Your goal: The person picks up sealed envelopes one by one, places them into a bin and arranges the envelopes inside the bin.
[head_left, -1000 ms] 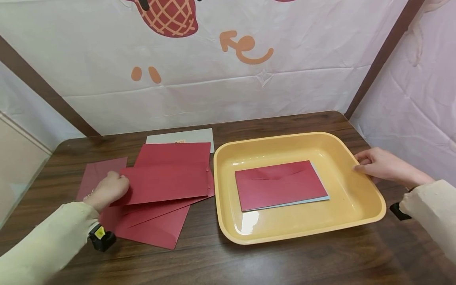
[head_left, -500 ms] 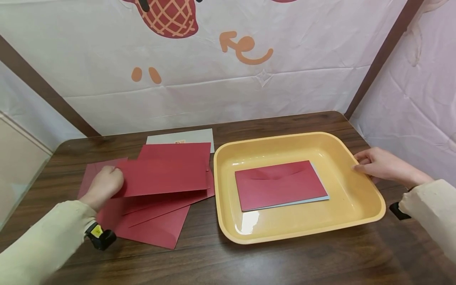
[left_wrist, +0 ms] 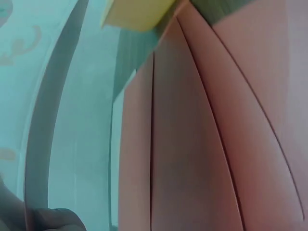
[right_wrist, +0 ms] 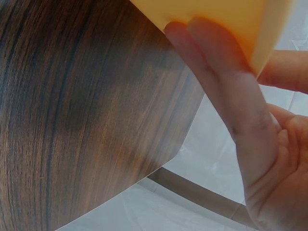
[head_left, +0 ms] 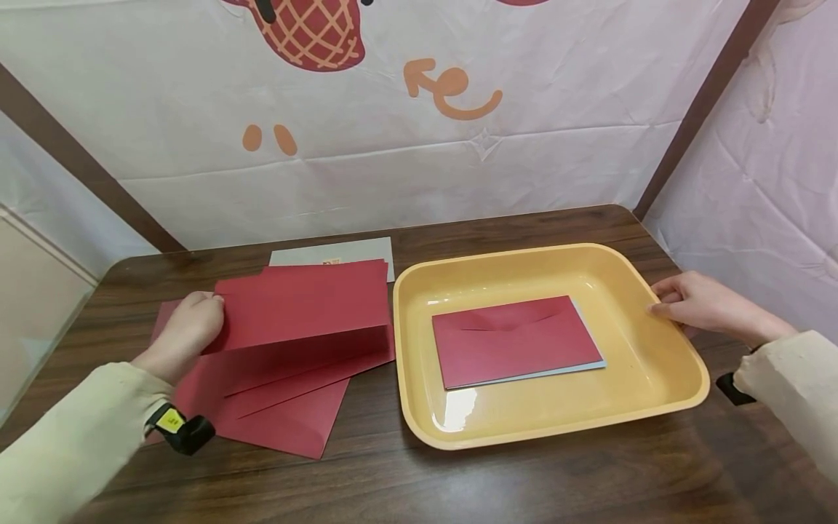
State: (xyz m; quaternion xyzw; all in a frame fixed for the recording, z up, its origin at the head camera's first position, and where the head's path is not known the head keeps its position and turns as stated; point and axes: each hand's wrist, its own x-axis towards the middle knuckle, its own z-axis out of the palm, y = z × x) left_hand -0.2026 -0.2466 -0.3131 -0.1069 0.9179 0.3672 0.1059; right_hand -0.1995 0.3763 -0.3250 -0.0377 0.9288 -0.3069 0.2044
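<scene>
My left hand (head_left: pixel 186 331) pinches the left end of a red envelope (head_left: pixel 304 298), lifted and tilted over a pile of more red envelopes (head_left: pixel 308 426). The left wrist view has this held envelope (left_wrist: pixel 57 96) nearly edge-on, with a fingertip (left_wrist: pixel 57 219) against its lower end. Overlapping red envelopes (left_wrist: pixel 185 144) fan out beneath. On the right, my right hand (head_left: pixel 703 302) grips the side rim of a yellow tray (head_left: pixel 644 364); from the right wrist, several fingers (right_wrist: pixel 231 86) lie under its wall. Inside the tray, a red envelope (head_left: pixel 511 349) rests on a light blue one (head_left: pixel 594 364).
Behind the red pile lies a pale envelope (head_left: pixel 294 256) with a small stamp. Everything stands on a dark wood table (head_left: pixel 524 487), backed by a white printed cloth (head_left: pixel 556 167). The tray's left wall stands right beside the pile.
My left hand has raised the red envelope off the pile, moving it up and slightly away, so its near edge now tilts clear. The right hand and tray stay put.
</scene>
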